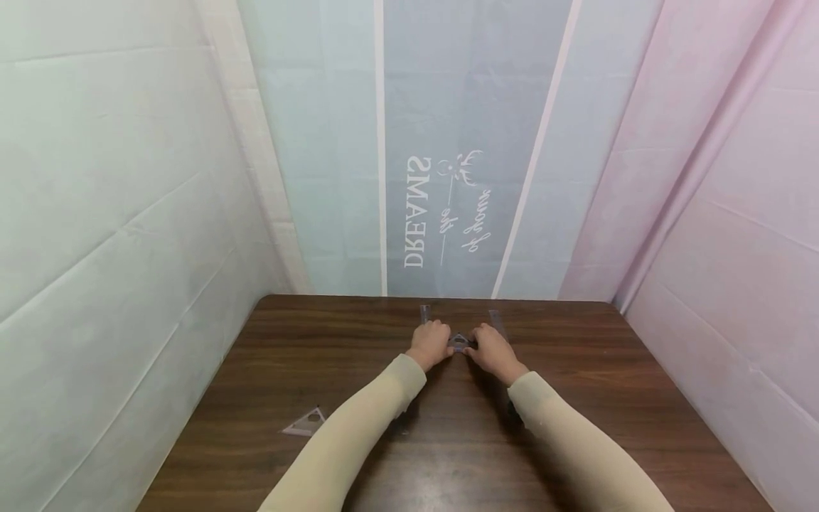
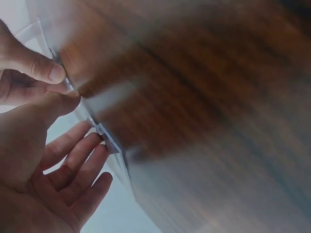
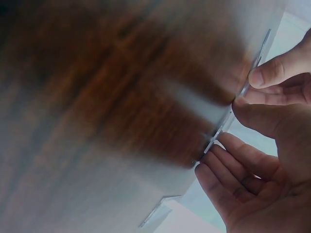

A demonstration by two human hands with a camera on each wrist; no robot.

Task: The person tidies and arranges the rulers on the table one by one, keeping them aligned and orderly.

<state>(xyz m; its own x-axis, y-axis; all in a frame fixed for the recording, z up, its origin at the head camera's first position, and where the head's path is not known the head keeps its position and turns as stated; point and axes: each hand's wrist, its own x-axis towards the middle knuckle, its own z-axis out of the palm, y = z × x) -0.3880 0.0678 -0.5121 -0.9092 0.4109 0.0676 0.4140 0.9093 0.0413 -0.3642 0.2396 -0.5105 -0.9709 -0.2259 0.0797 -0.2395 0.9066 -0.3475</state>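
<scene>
A small clear plastic set square (image 1: 459, 340) lies between the two hands at the far part of the table. My left hand (image 1: 431, 343) pinches its left side, thumb on the near edge and fingertips behind. From the other side, my right hand (image 1: 495, 351) pinches it too, both thumbs close together in the wrist views. A clear ruler (image 1: 425, 311) extends past the left hand's fingers, partly hidden by that hand. Beyond the right hand lies another clear ruler-like strip (image 1: 495, 319).
A second clear set square (image 1: 310, 422) lies on the dark wooden table (image 1: 595, 398) at the left, partly covered by the left sleeve (image 1: 365, 427). A printed curtain (image 1: 339, 178) hangs just behind the table's far edge, with pale cloth walls at both sides.
</scene>
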